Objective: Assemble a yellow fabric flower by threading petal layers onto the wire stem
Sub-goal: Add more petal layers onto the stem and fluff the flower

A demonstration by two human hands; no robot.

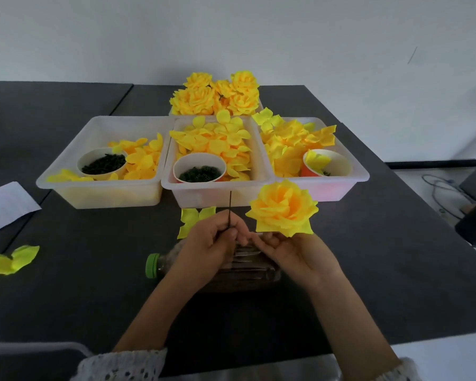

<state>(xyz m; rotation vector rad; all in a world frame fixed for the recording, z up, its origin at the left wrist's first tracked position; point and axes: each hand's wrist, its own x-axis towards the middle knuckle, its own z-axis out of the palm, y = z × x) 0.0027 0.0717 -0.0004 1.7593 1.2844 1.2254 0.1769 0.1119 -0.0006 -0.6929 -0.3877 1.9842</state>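
Note:
My left hand (pixel 216 237) pinches a thin dark wire stem (pixel 230 207) that stands upright in front of the middle tray. My right hand (pixel 291 251), palm up with curled fingers, holds a full yellow fabric flower (pixel 283 209) from below. A loose yellow petal layer (pixel 191 220) lies on the table just behind my left hand. Both hands hover above a clear plastic bottle with a green cap (pixel 152 265) lying on its side.
Three white trays (pixel 102 188) (pixel 217 191) (pixel 338 185) hold loose yellow petals and paper cups (pixel 199 160) of dark green parts. Finished yellow flowers (pixel 217 94) are piled behind them. A petal piece (pixel 11 259) and white paper (pixel 6 204) lie at left.

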